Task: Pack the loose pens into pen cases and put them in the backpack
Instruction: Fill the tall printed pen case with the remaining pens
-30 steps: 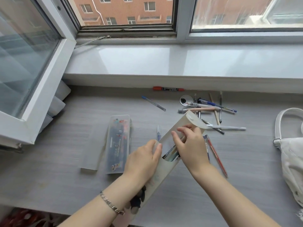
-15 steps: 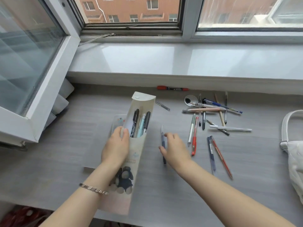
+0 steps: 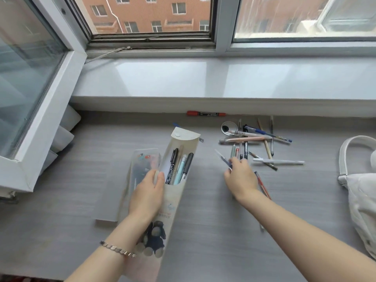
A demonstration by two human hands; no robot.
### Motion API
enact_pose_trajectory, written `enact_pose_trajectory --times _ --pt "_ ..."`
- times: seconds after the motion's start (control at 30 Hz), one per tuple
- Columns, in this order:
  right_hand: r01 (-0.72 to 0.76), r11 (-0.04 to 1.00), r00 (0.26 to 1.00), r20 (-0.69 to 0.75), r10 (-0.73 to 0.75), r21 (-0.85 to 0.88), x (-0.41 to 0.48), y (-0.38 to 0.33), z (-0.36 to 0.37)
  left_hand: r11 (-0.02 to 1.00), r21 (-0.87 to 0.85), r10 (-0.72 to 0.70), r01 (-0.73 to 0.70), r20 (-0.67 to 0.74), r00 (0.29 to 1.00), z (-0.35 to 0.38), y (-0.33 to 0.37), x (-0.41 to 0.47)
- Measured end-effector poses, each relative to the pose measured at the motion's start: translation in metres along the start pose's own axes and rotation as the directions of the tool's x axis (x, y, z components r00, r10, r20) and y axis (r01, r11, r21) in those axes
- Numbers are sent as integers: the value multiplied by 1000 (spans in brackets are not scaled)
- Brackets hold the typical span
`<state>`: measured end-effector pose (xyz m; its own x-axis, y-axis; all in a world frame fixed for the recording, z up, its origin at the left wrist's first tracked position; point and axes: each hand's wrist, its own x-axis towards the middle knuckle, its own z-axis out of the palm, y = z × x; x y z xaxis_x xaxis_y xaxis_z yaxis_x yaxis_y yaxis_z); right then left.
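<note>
The flat beige pen case [image 3: 175, 202] lies at centre frame on the grey wood-grain desk [image 3: 203, 237]. Its rounded flap is open and several pens [image 3: 179, 166] show in its mouth. The left hand [image 3: 147, 197] grips its left edge. Well apart to the right, the right hand [image 3: 241, 180] pinches a thin blue pen [image 3: 222, 158] beside the scattered loose pens [image 3: 254, 143]. A white quilted backpack [image 3: 364, 200] sits at the right edge.

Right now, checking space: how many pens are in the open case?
4, left to right: black marker, beige pen, light blue pen, dark grey pen. More may hide deeper.
</note>
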<state>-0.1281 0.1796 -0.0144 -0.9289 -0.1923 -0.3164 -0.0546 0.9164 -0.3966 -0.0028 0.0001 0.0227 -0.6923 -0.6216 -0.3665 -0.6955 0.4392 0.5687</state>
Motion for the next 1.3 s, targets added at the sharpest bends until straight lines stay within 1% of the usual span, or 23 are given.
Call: enact_pose_trajectory --times 0.1,0.23,0.33,0.4,0.47,0.53,0.57,0.63,0.67,0.7,0.73,0.8,0.87,0.9,0.97,1.0,1.07,1.13,1.2,1.23,1.3 --pt "-137 989 988 67 140 -47 11 9 -6 1000 6 10 -10 25 1000 8 9 0" --pt "-196 980 974 107 200 -45 13 11 0 997 43 56 -58 44 997 14 19 0" --pt "-240 969 963 140 231 56 9 16 5 995 66 71 -75 52 996 16 21 1" --pt "-219 963 972 121 201 157 2 21 4 994 83 73 -77 53 996 18 22 1" --pt "-156 941 986 98 132 301 -6 23 -2 994 84 65 -70 61 996 18 25 0" --pt "-90 876 994 91 53 474 -15 22 -14 994 83 66 -72 67 996 19 25 -2" --pt "-64 827 996 91 16 559 -20 20 -21 994 87 65 -71 69 996 18 24 -2" --pt "-12 695 996 71 -56 718 -32 18 -38 994 87 66 -72 70 995 18 24 -4" --pt "15 628 995 52 -88 778 -39 17 -45 994 83 70 -76 72 995 18 24 -5" --pt "41 595 994 30 -109 802 -44 16 -50 994 74 71 -76 73 995 18 25 -6" --pt "57 618 993 17 -113 784 -47 17 -50 994 69 76 -81 75 994 19 26 -8" --pt "43 748 995 36 -88 662 -48 21 -40 992 80 94 -101 87 992 21 28 -11" --pt "38 852 995 58 -80 523 -47 24 -27 989 104 100 -108 82 992 23 29 -11" --pt "73 897 992 66 -112 436 -48 25 -22 989 107 93 -100 70 993 23 27 -10" --pt "236 948 959 109 -263 212 -55 25 -17 992 102 67 -70 28 997 20 24 -7" --pt "340 936 923 158 -351 96 -58 24 -14 994 96 50 -50 6 999 18 21 -6" --pt "523 849 828 281 -484 -79 -58 16 -6 997 76 30 -27 -36 999 11 15 -1" --pt "643 746 741 389 -547 -176 -51 3 5 998 61 2 2 -76 997 1 10 5" --pt "702 673 696 429 -576 -234 -46 -16 18 998 57 -23 30 -119 993 -11 6 11" --pt "715 650 685 438 -582 -256 -45 -24 22 998 58 -27 35 -135 990 -16 5 13" --pt "718 606 689 473 -549 -342 -41 -40 29 997 59 -30 40 -159 987 -26 2 16"
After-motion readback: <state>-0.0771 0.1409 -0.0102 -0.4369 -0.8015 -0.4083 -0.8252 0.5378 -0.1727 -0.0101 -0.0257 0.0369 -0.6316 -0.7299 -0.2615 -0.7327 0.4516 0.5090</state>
